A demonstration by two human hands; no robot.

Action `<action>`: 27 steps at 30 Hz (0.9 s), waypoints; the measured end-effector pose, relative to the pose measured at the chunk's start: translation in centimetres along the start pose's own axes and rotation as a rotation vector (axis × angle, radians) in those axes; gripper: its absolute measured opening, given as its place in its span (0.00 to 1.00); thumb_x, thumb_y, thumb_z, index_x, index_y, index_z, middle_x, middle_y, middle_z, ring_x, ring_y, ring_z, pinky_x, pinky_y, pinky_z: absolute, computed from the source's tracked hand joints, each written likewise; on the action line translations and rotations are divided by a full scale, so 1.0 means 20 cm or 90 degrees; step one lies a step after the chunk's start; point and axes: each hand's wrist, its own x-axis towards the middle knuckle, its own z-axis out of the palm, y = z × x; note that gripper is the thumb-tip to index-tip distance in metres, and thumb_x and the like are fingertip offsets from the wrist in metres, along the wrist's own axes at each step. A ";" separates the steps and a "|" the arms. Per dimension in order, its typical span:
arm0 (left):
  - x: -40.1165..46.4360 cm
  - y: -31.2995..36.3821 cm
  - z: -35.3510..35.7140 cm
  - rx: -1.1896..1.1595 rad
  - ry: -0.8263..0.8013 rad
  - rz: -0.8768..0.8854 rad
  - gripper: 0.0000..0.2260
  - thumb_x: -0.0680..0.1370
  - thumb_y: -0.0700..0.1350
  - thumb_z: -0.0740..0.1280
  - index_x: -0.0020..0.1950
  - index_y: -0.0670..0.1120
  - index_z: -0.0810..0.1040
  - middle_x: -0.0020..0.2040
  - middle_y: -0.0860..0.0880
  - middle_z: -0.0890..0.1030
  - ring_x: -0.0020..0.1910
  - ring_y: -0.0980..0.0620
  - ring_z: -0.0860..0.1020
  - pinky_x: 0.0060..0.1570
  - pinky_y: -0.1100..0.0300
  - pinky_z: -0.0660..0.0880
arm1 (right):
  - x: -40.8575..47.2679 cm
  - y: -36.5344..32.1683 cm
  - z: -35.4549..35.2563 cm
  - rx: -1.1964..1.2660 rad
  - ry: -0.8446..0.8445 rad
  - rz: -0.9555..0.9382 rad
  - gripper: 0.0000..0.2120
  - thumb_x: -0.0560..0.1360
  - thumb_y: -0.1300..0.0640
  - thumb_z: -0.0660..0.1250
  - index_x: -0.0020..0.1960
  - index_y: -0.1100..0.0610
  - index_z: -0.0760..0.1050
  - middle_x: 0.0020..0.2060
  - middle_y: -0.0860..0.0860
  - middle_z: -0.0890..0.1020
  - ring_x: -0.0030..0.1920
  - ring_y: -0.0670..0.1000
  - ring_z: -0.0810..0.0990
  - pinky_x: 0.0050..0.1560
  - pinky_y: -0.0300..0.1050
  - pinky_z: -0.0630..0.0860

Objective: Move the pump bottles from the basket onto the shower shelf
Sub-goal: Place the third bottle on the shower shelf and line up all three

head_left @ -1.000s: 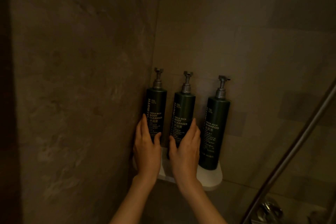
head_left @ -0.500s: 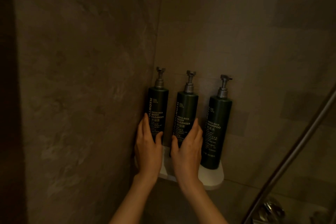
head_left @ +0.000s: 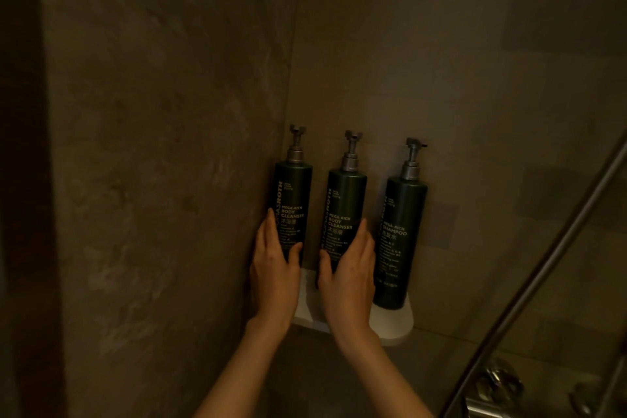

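We're in a bathroom shower stall: dim stone-look tiled walls point(head_left: 441, 61) meet in a corner w/ a small white corner shelf point(head_left: 393, 324). On the shelf stand 3 dark pump bottles point(head_left: 403, 224), body cleanser & shampoo. Right of the shelf, a slanted metal rail point(head_left: 543, 275); below-right, chrome tap fittings point(head_left: 498, 380).

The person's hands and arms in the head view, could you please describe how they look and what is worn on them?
Both the left hand and the right hand are bare: no gloves, rings, watch or bracelets visible. Both forearms are uncovered to the frame edge, with no sleeve showing.
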 end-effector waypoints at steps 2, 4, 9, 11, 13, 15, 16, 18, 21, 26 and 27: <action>-0.01 0.00 -0.01 -0.003 -0.003 -0.002 0.32 0.76 0.43 0.66 0.76 0.47 0.54 0.74 0.45 0.63 0.71 0.48 0.65 0.69 0.50 0.66 | -0.01 0.00 -0.01 0.015 -0.007 0.004 0.37 0.76 0.52 0.65 0.76 0.59 0.47 0.74 0.55 0.59 0.72 0.52 0.60 0.69 0.47 0.61; -0.03 0.01 -0.02 -0.005 -0.001 0.004 0.32 0.76 0.44 0.66 0.76 0.47 0.54 0.74 0.45 0.63 0.70 0.49 0.66 0.68 0.50 0.66 | -0.03 -0.01 -0.02 0.026 -0.011 -0.001 0.37 0.76 0.52 0.65 0.76 0.59 0.47 0.74 0.56 0.59 0.73 0.52 0.59 0.70 0.47 0.60; -0.09 0.03 -0.05 0.029 -0.015 0.032 0.28 0.78 0.46 0.62 0.76 0.47 0.56 0.75 0.46 0.62 0.71 0.49 0.65 0.68 0.51 0.65 | -0.09 0.01 -0.08 0.028 -0.027 -0.046 0.33 0.78 0.53 0.62 0.76 0.59 0.50 0.75 0.55 0.57 0.74 0.51 0.55 0.73 0.45 0.55; -0.13 0.02 -0.09 0.095 -0.045 0.053 0.26 0.78 0.47 0.61 0.75 0.47 0.59 0.74 0.46 0.64 0.70 0.49 0.65 0.67 0.52 0.66 | -0.14 0.04 -0.11 0.029 -0.052 -0.081 0.30 0.78 0.53 0.61 0.75 0.58 0.53 0.75 0.53 0.58 0.74 0.50 0.54 0.73 0.44 0.54; -0.19 0.02 -0.13 0.171 -0.088 0.070 0.23 0.78 0.47 0.61 0.73 0.46 0.63 0.73 0.46 0.66 0.70 0.49 0.65 0.67 0.54 0.65 | -0.20 0.09 -0.16 0.038 -0.087 -0.120 0.26 0.79 0.51 0.58 0.74 0.55 0.57 0.74 0.48 0.58 0.75 0.46 0.52 0.72 0.41 0.52; -0.28 0.01 -0.19 0.241 -0.121 0.086 0.22 0.78 0.46 0.62 0.71 0.45 0.66 0.71 0.45 0.68 0.70 0.48 0.66 0.67 0.53 0.65 | -0.26 0.15 -0.21 0.053 -0.121 -0.147 0.23 0.80 0.48 0.56 0.73 0.54 0.60 0.72 0.43 0.59 0.74 0.42 0.51 0.71 0.36 0.49; -0.33 0.01 -0.21 0.276 -0.131 0.090 0.22 0.78 0.46 0.63 0.71 0.45 0.67 0.71 0.45 0.69 0.70 0.47 0.66 0.67 0.51 0.66 | -0.29 0.19 -0.24 0.060 -0.130 -0.160 0.22 0.79 0.49 0.56 0.72 0.54 0.63 0.71 0.43 0.61 0.74 0.42 0.52 0.71 0.36 0.49; -0.44 0.01 -0.25 0.345 -0.148 0.082 0.22 0.78 0.48 0.62 0.71 0.46 0.67 0.71 0.45 0.69 0.70 0.47 0.66 0.68 0.52 0.64 | -0.33 0.26 -0.28 0.075 -0.139 -0.175 0.20 0.78 0.52 0.59 0.69 0.56 0.68 0.70 0.48 0.67 0.73 0.47 0.57 0.72 0.43 0.56; -0.60 0.04 -0.27 0.435 -0.168 0.052 0.22 0.78 0.50 0.61 0.72 0.47 0.66 0.71 0.45 0.69 0.71 0.47 0.65 0.69 0.53 0.61 | -0.37 0.36 -0.33 0.108 -0.181 -0.157 0.19 0.78 0.55 0.61 0.68 0.56 0.69 0.68 0.52 0.71 0.73 0.50 0.59 0.71 0.51 0.62; -0.85 0.20 -0.18 0.531 -0.178 0.004 0.23 0.78 0.51 0.60 0.72 0.45 0.65 0.71 0.43 0.69 0.71 0.45 0.65 0.71 0.50 0.61 | -0.43 0.49 -0.49 0.146 -0.222 -0.211 0.18 0.77 0.55 0.62 0.67 0.58 0.70 0.66 0.54 0.73 0.72 0.52 0.62 0.70 0.49 0.63; -0.89 0.24 -0.15 0.543 -0.173 -0.007 0.23 0.79 0.51 0.60 0.72 0.45 0.65 0.71 0.43 0.69 0.71 0.45 0.65 0.71 0.51 0.60 | -0.44 0.52 -0.54 0.153 -0.227 -0.224 0.18 0.77 0.56 0.62 0.66 0.58 0.71 0.66 0.54 0.74 0.72 0.53 0.63 0.69 0.49 0.64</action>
